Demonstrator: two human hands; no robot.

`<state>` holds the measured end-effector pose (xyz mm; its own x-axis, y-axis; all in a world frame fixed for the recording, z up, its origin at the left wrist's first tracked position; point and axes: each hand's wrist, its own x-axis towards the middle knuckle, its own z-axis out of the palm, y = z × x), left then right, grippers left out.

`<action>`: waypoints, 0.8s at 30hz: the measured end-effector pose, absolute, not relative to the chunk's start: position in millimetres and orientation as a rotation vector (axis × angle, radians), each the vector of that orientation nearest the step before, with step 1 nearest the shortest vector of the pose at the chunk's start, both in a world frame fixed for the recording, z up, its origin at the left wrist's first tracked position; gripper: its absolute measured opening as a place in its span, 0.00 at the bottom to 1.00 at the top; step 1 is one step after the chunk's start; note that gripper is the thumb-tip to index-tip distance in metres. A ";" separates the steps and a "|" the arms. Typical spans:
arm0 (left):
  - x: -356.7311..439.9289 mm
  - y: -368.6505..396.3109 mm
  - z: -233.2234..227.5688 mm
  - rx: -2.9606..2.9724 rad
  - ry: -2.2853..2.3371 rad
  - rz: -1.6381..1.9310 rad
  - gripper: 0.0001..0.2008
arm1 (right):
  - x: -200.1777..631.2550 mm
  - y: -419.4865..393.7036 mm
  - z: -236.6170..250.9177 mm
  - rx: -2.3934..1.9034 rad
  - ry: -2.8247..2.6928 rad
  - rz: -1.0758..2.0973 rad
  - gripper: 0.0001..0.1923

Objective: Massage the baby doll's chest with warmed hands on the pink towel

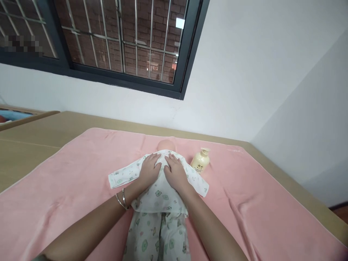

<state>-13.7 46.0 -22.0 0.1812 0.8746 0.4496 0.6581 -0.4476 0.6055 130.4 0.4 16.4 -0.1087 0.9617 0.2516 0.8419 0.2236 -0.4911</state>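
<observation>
a broad tan table (32,145) with a smooth matte top runs to the white wall, and over most of it lies a soft pink towel (244,203), plush and lightly creased, its pale hemmed edge showing along the far side. in the middle of that towel lies a baby doll (166,145) on its back, only the round, bare, peach-coloured top of its head showing beyond the clothes. it wears a thin white cotton suit (157,224) printed with small green and brown shapes, sleeves spread flat out to either side, the top rumpled over the trousers. my left hand (149,170) lies flat on the doll's chest, fingers spread and gripping nothing, two slim metal bangles (121,200) at the wrist. my right hand (175,173) lies flat just beside it, fingers open too, pressing on the cloth. near the doll's head, just beyond the right sleeve, stands a small cream plastic pump bottle (200,160).
</observation>
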 end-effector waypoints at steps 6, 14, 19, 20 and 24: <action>-12.8 40.0 -13.0 2.223 1.528 1.052 0.25 | 143.9 6.4 20.8 -1.678 -1.883 0.332 0.25; 7.5 13.2 5.2 2.404 1.439 0.953 0.31 | 157.3 -11.9 64.2 -1.730 -1.861 0.199 0.25; 40.2 25.0 36.4 1.932 1.118 1.108 0.26 | 189.8 -26.4 102.6 -1.604 -1.673 0.149 0.26; 48.8 29.9 44.1 1.788 1.018 1.120 0.25 | 198.5 -26.4 106.4 -1.613 -1.633 0.130 0.26; 84.7 45.0 72.9 1.388 0.727 0.973 0.31 | 223.8 -19.1 107.5 -1.788 -1.562 0.130 0.28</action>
